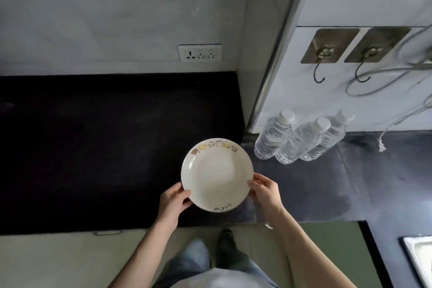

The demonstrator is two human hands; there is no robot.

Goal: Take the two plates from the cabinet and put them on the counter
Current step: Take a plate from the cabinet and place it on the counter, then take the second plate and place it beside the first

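My left hand (174, 203) gripped the plate (217, 174) at about its eight o'clock, thumb over the rim and the other fingers curled underneath. My right hand (266, 190) gripped it at about four o'clock, thumb (253, 186) lying on the rim and fingertips tucked beneath, so both hands were closed on the same dish. The plate was cream-white and shallow, with a row of small drawn figures along its twelve o'clock edge and some dark lettering at six o'clock. I could see only one plate between my hands. I could not tell whether it was resting on the counter (93, 147) or held just above it; it sat over the dark surface near the front edge, where the black part met a greyer section.

At roughly two o'clock from the plate, three clear water bottles (301, 140) with white caps stood close together against the wall. Higher at one o'clock, two adhesive hooks (353, 51) were stuck to the pale panel, with cables looping beside them. At twelve o'clock a wall socket (199, 52) sat just above the counter's back edge.
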